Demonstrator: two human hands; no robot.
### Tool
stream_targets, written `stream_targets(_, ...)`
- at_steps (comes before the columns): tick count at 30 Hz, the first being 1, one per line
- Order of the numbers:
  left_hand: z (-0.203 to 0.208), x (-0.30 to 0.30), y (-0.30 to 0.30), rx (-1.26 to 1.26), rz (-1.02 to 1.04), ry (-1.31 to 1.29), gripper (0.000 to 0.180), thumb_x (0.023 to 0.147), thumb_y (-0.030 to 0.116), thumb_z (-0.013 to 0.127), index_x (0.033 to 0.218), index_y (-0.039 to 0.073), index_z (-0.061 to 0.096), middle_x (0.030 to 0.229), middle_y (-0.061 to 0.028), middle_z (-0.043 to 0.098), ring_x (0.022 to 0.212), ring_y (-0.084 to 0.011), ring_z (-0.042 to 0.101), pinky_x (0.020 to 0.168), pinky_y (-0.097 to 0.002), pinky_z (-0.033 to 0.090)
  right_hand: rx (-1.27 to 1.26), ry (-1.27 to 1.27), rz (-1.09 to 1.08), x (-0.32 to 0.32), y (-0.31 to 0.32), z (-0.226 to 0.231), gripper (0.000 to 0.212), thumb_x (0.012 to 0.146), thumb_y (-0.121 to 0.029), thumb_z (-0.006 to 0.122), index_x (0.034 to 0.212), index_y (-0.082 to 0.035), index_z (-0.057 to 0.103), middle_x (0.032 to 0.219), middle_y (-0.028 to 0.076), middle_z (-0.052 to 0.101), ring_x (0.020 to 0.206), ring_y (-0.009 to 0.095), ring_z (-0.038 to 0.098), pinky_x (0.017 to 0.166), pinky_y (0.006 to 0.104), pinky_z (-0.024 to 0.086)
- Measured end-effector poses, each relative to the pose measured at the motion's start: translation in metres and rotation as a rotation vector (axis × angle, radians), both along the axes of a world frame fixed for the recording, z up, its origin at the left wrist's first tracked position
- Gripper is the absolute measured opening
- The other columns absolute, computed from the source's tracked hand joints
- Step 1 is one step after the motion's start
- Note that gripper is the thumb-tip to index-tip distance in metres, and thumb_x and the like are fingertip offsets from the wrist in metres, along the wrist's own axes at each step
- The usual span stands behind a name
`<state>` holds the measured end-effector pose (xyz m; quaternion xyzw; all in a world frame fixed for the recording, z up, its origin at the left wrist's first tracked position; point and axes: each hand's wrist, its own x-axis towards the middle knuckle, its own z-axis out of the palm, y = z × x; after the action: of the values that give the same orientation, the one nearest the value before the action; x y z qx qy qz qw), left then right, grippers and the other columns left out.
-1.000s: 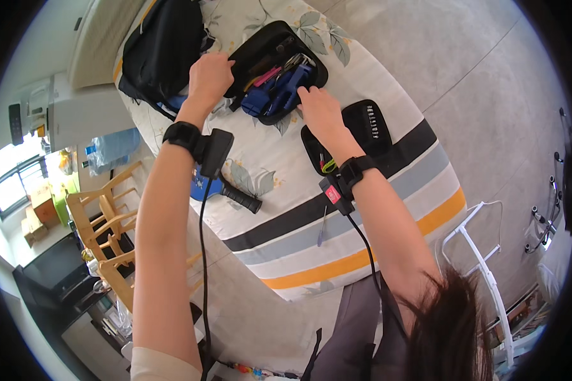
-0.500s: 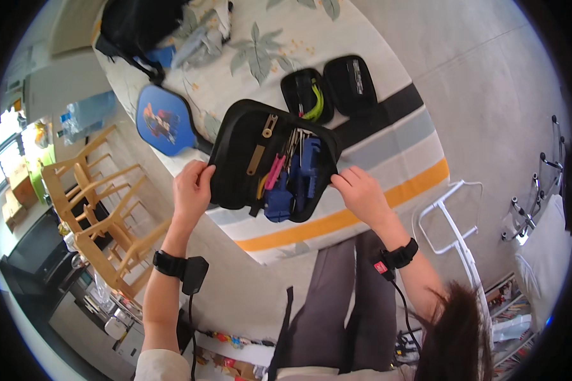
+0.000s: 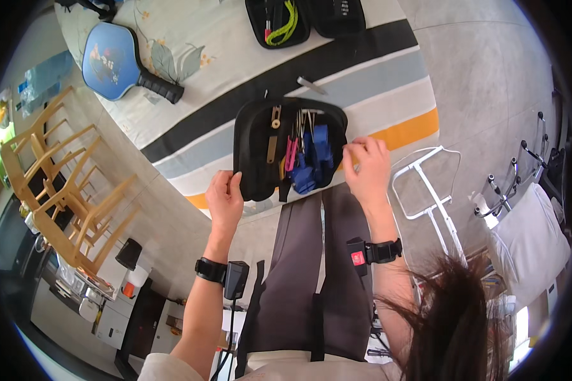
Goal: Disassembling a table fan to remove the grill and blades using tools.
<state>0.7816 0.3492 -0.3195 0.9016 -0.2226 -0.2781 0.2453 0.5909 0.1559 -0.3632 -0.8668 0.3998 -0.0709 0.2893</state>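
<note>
An open black zip case lies at the table's near edge, its two halves spread. In its left half sits a flat bronze-coloured tool. The right half holds a pink-handled tool, several thin metal tools and blue plastic pieces. My left hand pinches the case's lower left corner between thumb and fingers. At the right rim, my right hand has its thumb and bent fingers close together on the edge. A small silver strip-like object lies just beyond the case.
A smaller open black case with a yellow-green cord lies farther back. A blue paddle is at the far left of the cloth-covered table. Wooden chairs stand left, a white metal frame right.
The black case has come toward me to the table's near edge, away from the smaller case, and both hands moved with it. The silver object now shows. My view has shifted.
</note>
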Motion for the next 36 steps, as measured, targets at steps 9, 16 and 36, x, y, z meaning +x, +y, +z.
stream_targets(9,-0.001,-0.013,0.005,-0.025,0.038,0.032,0.015,0.085,0.007,0.060,0.076,-0.002,0.053,0.062,-0.0116,0.048,0.052,-0.0210,0.042,0.049,-0.0305,0.034,0.086,0.174,-0.161,0.011,0.031,-0.006,0.024,0.073,-0.027,0.069,0.081,-0.006,0.063,0.080,0.008,0.056,0.080,0.028,0.053,0.071,0.0381,0.043)
stream_targets(16,-0.006,-0.013,0.009,-0.029,0.036,-0.022,0.017,0.087,0.010,0.060,0.076,-0.002,0.054,0.062,-0.0100,0.049,0.052,-0.0182,0.042,0.049,-0.0287,0.034,0.324,0.099,-0.351,0.007,0.024,-0.004,0.013,0.074,-0.017,0.068,0.080,-0.006,0.063,0.078,0.006,0.058,0.078,0.025,0.056,0.067,0.0366,0.045)
stream_targets(36,-0.001,-0.033,0.008,-0.003,0.074,0.008,0.016,0.088,0.009,0.058,0.078,-0.002,0.053,0.065,-0.0129,0.048,0.055,-0.0230,0.043,0.052,-0.0310,0.035,0.537,-0.118,-0.326,0.039,0.077,0.008,0.025,0.071,-0.020,0.075,0.078,0.001,0.064,0.078,0.007,0.055,0.061,0.018,0.054,0.057,0.0288,0.044)
